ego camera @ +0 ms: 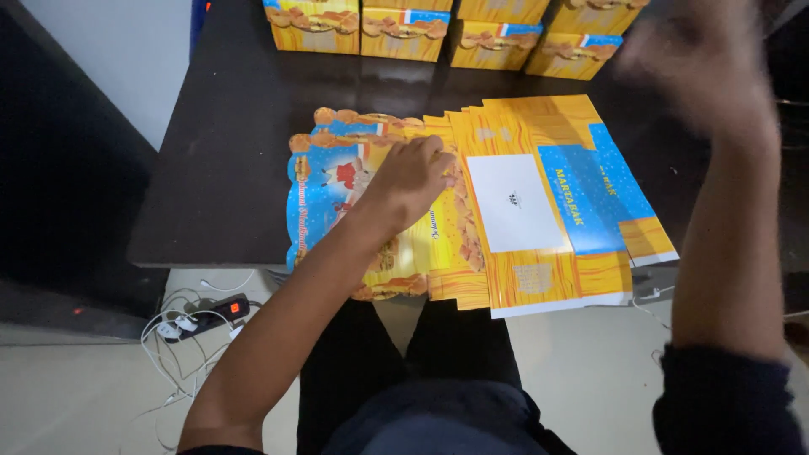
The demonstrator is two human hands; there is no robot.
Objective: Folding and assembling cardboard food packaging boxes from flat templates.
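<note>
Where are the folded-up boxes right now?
In the head view, the assembled yellow boxes stand in a row along the far edge of the dark table, beyond the fanned stack of flat cartons under the left hand.

Flat box blanks point(506, 211) near the table's edge look like glossy printed card; the dark table point(244, 143) is smooth, faintly reflective; far folded boxes point(404, 29) likewise glossy card.

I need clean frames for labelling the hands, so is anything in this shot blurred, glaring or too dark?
Head view: the right hand, raised at top right, is smeared by motion blur; the left hand, resting on the flat yellow-and-blue cartons, is fairly sharp; the dark table shows a soft sheen; the left edge falls into deep shadow.
</note>
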